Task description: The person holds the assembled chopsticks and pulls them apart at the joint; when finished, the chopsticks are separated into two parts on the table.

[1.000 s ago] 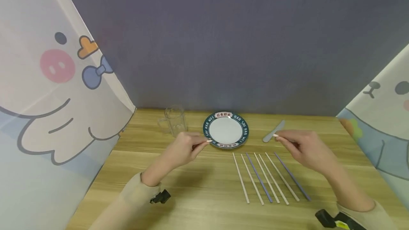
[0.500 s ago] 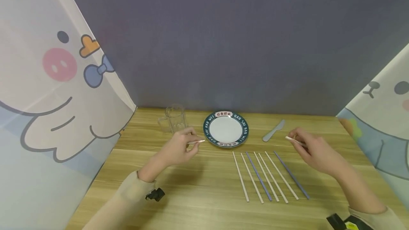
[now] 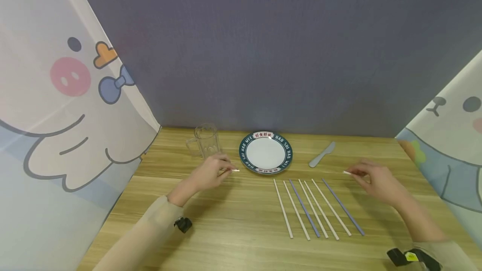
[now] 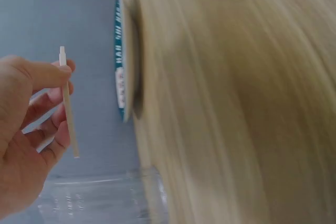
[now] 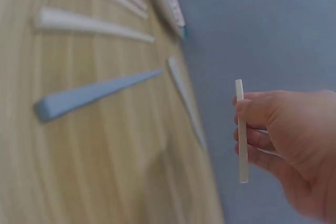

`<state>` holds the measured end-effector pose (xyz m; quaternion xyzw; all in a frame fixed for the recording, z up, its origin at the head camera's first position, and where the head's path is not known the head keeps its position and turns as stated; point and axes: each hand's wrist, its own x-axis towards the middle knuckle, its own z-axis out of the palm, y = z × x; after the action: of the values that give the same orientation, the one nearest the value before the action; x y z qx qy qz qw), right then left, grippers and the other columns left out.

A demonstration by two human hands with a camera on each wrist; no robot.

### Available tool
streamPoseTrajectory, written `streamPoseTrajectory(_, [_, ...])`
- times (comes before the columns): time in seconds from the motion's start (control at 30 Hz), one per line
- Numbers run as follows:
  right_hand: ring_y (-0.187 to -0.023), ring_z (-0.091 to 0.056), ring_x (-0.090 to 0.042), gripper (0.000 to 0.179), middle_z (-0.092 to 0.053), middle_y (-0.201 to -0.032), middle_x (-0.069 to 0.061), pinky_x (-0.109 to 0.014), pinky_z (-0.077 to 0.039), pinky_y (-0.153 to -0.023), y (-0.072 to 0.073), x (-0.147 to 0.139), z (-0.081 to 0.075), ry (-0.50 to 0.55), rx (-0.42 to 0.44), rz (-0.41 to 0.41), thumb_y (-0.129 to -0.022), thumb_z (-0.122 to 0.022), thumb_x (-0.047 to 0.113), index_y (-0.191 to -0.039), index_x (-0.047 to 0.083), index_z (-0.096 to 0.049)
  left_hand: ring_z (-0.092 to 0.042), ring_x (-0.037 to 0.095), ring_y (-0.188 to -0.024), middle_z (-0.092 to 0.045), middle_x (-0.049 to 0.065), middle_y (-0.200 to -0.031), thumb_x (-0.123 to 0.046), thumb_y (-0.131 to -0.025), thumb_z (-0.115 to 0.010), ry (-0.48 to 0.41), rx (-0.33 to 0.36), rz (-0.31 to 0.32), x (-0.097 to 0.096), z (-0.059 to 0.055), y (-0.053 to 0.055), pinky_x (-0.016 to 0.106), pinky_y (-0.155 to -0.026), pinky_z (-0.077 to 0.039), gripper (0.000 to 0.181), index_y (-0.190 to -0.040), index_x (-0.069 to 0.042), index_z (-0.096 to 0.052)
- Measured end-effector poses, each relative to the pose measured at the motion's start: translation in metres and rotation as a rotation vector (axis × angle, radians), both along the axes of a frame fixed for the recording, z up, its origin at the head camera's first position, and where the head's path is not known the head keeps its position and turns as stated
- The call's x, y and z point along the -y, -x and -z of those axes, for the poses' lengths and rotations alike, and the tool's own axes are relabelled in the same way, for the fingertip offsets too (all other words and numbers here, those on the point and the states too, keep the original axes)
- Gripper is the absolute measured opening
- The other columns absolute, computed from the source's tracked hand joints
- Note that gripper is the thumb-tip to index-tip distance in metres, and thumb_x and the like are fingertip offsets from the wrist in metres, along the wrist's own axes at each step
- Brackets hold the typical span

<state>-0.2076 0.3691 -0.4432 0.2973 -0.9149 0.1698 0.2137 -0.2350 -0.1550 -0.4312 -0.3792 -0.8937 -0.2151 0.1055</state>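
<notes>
My left hand point(image 3: 211, 175) pinches a short pale stick point(image 4: 70, 116), which looks like a piece of a chopstick and has a narrower stub at one end. My right hand point(image 3: 380, 183) pinches a similar short stick point(image 5: 242, 140) between thumb and fingers, its end squared. Both hands are held apart above the wooden table, left and right of a row of chopsticks. Most in the row are cream, like this chopstick point(image 3: 283, 210); two are blue-violet, one of them the rightmost chopstick point(image 3: 342, 206).
A white plate with a green rim point(image 3: 242, 152) lies behind the row. Behind my left hand stands a clear glass mug point(image 3: 208, 140). A grey butter knife point(image 3: 322, 154) lies right of the plate. A dark wall point(image 3: 278, 53) closes off the back, with printed cloth at both sides.
My hands have moved farther apart, the left leftward and the right rightward, each keeping its short stick. In the last half second both shift only slightly. The row, plate, mug and knife stay put.
</notes>
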Motion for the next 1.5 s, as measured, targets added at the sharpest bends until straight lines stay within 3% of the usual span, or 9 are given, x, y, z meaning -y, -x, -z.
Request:
streamPoseTrajectory(0.17, [-0.073, -0.062, 0.001, 0.033, -0.067, -0.083, 0.009, -0.024, -0.054, -0.059, 0.009, -0.010, 0.019, -0.043, -0.001, -0.023, -0.069, -0.090, -0.009, -0.094, 0.011, -0.081, -0.065, 0.010, -0.077, -0.076, 0.005, -0.097, -0.002, -0.094, -0.078, 0.022, 0.098, -0.012, 0.002, 0.011, 0.009, 0.016, -0.066, -0.055, 0.015, -0.107, -0.006, -0.084])
streamPoseTrajectory(0.33, [-0.067, -0.059, 0.001, 0.027, -0.068, -0.080, 0.007, -0.022, -0.050, -0.056, 0.012, -0.012, 0.033, -0.078, -0.001, -0.019, -0.069, -0.092, -0.003, -0.089, 0.011, -0.080, -0.075, 0.018, -0.089, -0.080, 0.007, -0.103, -0.004, -0.093, -0.080, 0.060, 0.138, -0.019, 0.005, 0.021, 0.018, 0.021, -0.076, -0.061, 0.013, -0.105, -0.007, -0.084])
streamPoseTrajectory(0.43, [-0.066, -0.060, 0.000, 0.024, -0.070, -0.081, 0.005, -0.022, -0.050, -0.055, 0.011, -0.012, 0.037, -0.090, 0.020, -0.007, -0.071, -0.092, -0.002, -0.088, 0.011, -0.080, -0.076, 0.020, -0.092, -0.081, 0.006, -0.104, -0.005, -0.093, -0.080, 0.083, 0.160, -0.036, 0.005, 0.024, 0.021, 0.024, -0.078, -0.063, 0.011, -0.103, -0.008, -0.085])
streamPoseTrajectory(0.67, [-0.066, -0.045, 0.009, 0.025, -0.069, -0.079, 0.008, -0.021, -0.040, -0.053, 0.011, -0.013, 0.043, -0.067, 0.039, -0.034, -0.072, -0.090, -0.005, -0.088, 0.013, -0.082, -0.076, 0.022, -0.097, -0.081, 0.006, -0.103, -0.005, -0.094, -0.080, 0.095, 0.217, -0.057, 0.004, 0.027, 0.025, 0.028, -0.084, -0.064, 0.010, -0.101, -0.009, -0.085])
streamPoseTrajectory(0.83, [-0.067, -0.051, 0.007, 0.026, -0.071, -0.081, 0.006, -0.021, -0.042, -0.053, 0.012, -0.014, 0.047, -0.069, 0.036, -0.058, -0.072, -0.090, -0.005, -0.090, 0.013, -0.083, -0.075, 0.020, -0.096, -0.082, 0.005, -0.102, -0.005, -0.093, -0.080, 0.103, 0.229, -0.067, 0.004, 0.029, 0.026, 0.026, -0.082, -0.062, 0.010, -0.099, -0.010, -0.086])
streamPoseTrajectory(1.13, [-0.069, -0.062, 0.000, 0.026, -0.070, -0.083, 0.008, -0.023, -0.054, -0.058, 0.010, -0.013, 0.045, -0.056, 0.077, -0.037, -0.074, -0.089, -0.004, -0.092, 0.014, -0.082, -0.064, 0.006, -0.079, -0.080, 0.005, -0.093, -0.003, -0.090, -0.082, 0.112, 0.215, -0.029, 0.007, 0.033, 0.028, 0.015, -0.068, -0.052, 0.006, -0.092, -0.008, -0.086])
streamPoseTrajectory(1.3, [-0.072, -0.069, -0.009, 0.023, -0.072, -0.085, 0.010, -0.028, -0.059, -0.063, 0.008, -0.009, 0.039, -0.069, 0.104, 0.028, -0.077, -0.090, 0.002, -0.093, 0.016, -0.081, -0.067, 0.008, -0.082, -0.081, 0.005, -0.095, -0.005, -0.091, -0.082, 0.121, 0.228, -0.042, 0.006, 0.033, 0.028, 0.017, -0.071, -0.054, 0.006, -0.095, -0.008, -0.085])
streamPoseTrajectory(1.5, [-0.073, -0.070, -0.019, 0.019, -0.076, -0.091, -0.003, -0.030, -0.059, -0.062, -0.001, 0.008, 0.021, -0.036, 0.110, 0.115, -0.080, -0.086, 0.001, -0.097, 0.007, -0.080, -0.075, 0.016, -0.086, -0.081, 0.006, -0.094, -0.009, -0.091, -0.082, 0.163, 0.185, -0.005, -0.013, 0.021, 0.026, 0.026, -0.078, -0.062, 0.008, -0.098, -0.006, -0.084])
